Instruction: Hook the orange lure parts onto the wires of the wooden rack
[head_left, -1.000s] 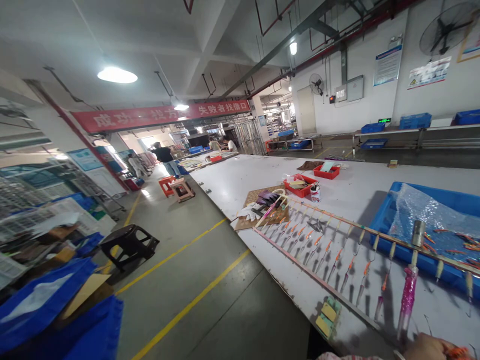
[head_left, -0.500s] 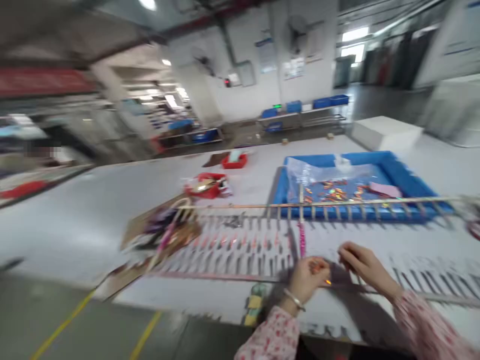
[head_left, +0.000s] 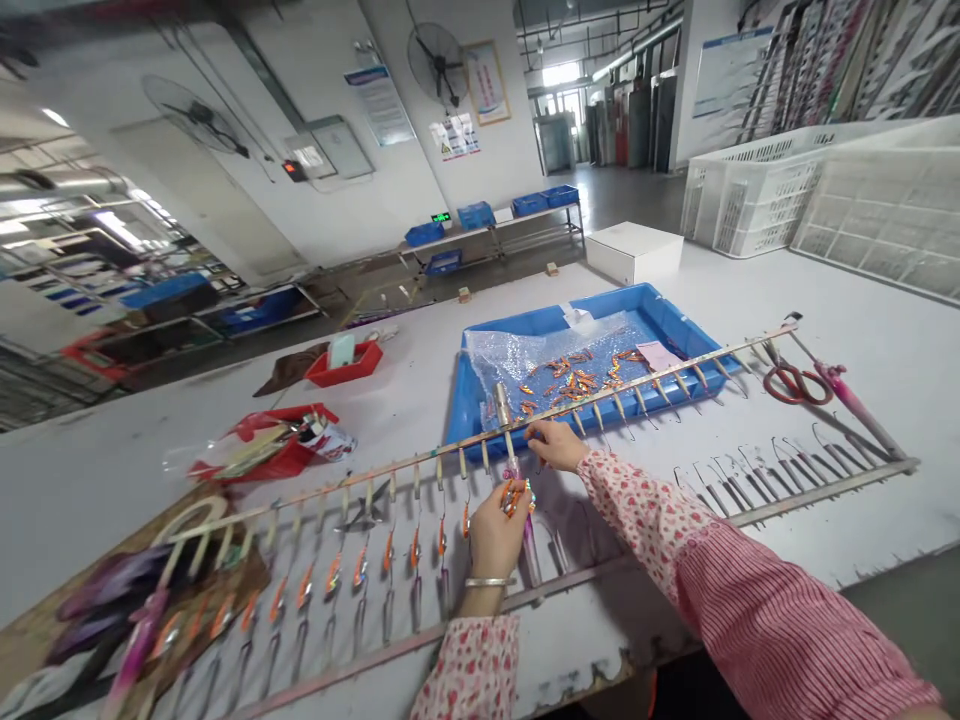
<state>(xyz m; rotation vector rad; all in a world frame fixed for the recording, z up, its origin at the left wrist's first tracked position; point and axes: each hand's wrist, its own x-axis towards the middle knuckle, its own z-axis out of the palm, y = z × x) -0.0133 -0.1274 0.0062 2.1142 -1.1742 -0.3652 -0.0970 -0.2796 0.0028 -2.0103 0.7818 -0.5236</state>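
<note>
My left hand (head_left: 495,540), with a bangle at the wrist, is closed around several small shiny orange-and-silver fishing lures (head_left: 517,497). It is over the rack, beside its pink-wrapped middle post. My right hand (head_left: 559,447) is at the underside of the rack's upper bar (head_left: 405,464), just right of that post. Its fingers are pinched together; anything between them is too small to make out. To the left, a row of similar lures (head_left: 415,549) hangs from the rack's hooks. On the right, the hooks (head_left: 630,425) carry no lures.
Behind the rack sits a blue tray (head_left: 459,400) with loose lures (head_left: 577,383) on clear plastic. Red-handled scissors (head_left: 796,384) lie at the right end. Red bins (head_left: 345,370) stand at left. A white box (head_left: 634,252) and white crates (head_left: 750,190) are at the back right.
The view has swung right. My right hand has gone from beside the left hand up to the upper bar. My left hand still holds lures and is now close to the middle post.
</note>
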